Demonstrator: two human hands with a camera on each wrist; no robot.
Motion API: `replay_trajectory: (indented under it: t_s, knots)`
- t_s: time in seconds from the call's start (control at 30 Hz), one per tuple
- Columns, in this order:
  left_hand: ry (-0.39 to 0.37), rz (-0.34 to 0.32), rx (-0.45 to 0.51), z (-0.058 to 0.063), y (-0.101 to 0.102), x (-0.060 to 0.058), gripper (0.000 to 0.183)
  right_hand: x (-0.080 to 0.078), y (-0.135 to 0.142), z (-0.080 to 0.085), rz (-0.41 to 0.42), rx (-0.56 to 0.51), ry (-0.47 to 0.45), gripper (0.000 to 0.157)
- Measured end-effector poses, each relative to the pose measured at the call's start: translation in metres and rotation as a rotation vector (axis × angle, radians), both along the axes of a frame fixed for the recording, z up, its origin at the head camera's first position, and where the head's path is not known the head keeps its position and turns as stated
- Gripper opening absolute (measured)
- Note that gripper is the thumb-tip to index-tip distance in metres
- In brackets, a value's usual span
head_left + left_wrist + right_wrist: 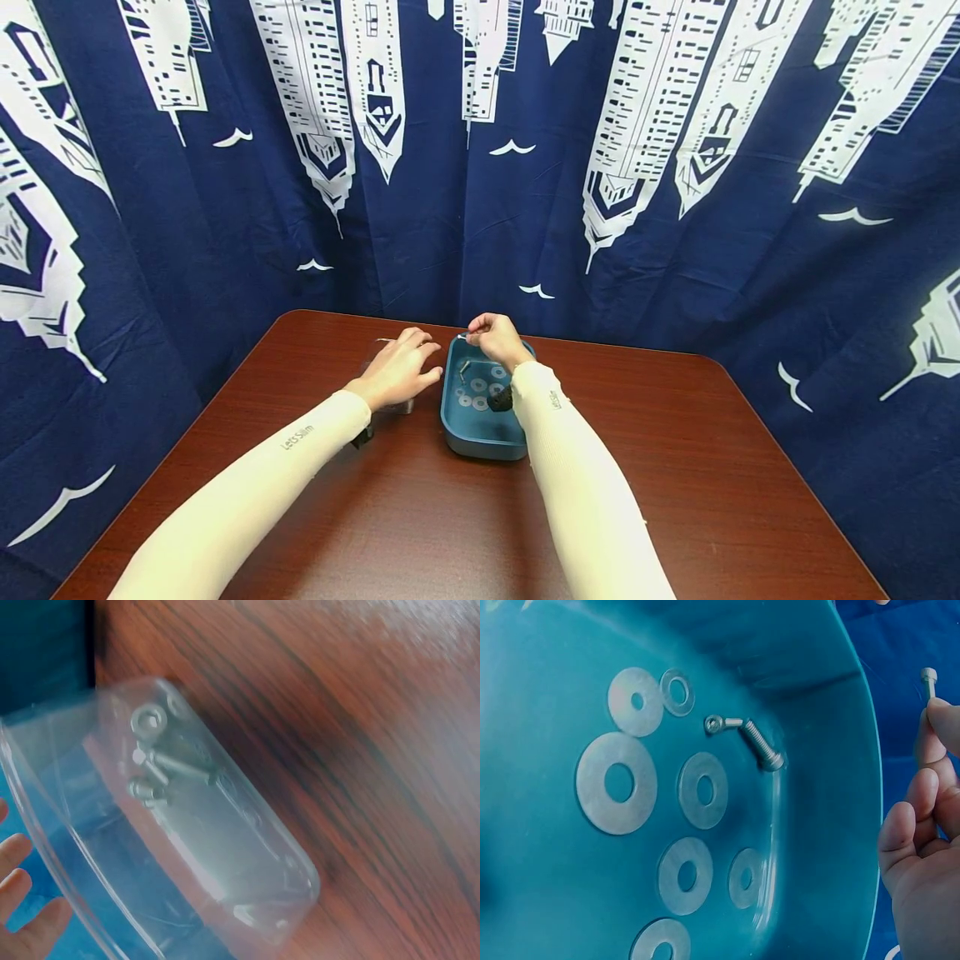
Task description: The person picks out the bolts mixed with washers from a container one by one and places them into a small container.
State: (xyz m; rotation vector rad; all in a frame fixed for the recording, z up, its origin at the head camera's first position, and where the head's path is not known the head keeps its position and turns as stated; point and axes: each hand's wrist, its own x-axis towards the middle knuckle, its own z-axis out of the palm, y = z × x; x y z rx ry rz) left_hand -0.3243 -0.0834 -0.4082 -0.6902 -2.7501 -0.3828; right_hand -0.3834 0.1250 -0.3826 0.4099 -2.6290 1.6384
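Observation:
My right hand point(497, 340) is over the far end of a blue bin point(480, 446), its thumb and finger pinching a small socket-head screw point(929, 681). Flat washers point(596, 784) of different sizes lie on the bin's floor, with two socket-head screws point(761, 746) beside its wall. To the left of the bin, my left hand point(401, 367) hovers with loosely bent, spread fingers and holds nothing. Below it stands a clear plastic container point(247, 862), mostly hidden by the hand in the head view. Inside are a washer point(148, 720) and several screws point(180, 766).
Bin and container stand toward the far edge of a reddish-brown wooden table point(420, 533). Right behind that edge hangs a dark blue curtain point(420, 242) printed with white buildings, which also runs along both sides.

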Motion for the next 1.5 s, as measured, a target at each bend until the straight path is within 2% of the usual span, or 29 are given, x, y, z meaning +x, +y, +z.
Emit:
replay_trajectory:
  t_s: [0.2, 0.63, 0.9, 1.5]
  knots:
    - [0.007, 0.012, 0.007, 0.001, -0.011, 0.000, 0.049, -0.002, -0.007, 0.001, -0.006, 0.003, 0.011, 0.008]
    - [0.031, 0.050, 0.023, 0.001, -0.036, 0.001, 0.047, -0.005, -0.022, 0.003, 0.018, -0.017, -0.024, 0.010]
    - [0.080, 0.056, 0.033, 0.001, -0.052, 0.001, 0.047, -0.005, -0.034, 0.003, 0.047, -0.029, -0.015, 0.011]
    - [0.051, 0.112, 0.062, -0.007, -0.085, 0.005, 0.047, -0.004, -0.064, 0.000, 0.105, 0.015, 0.004, 0.010]
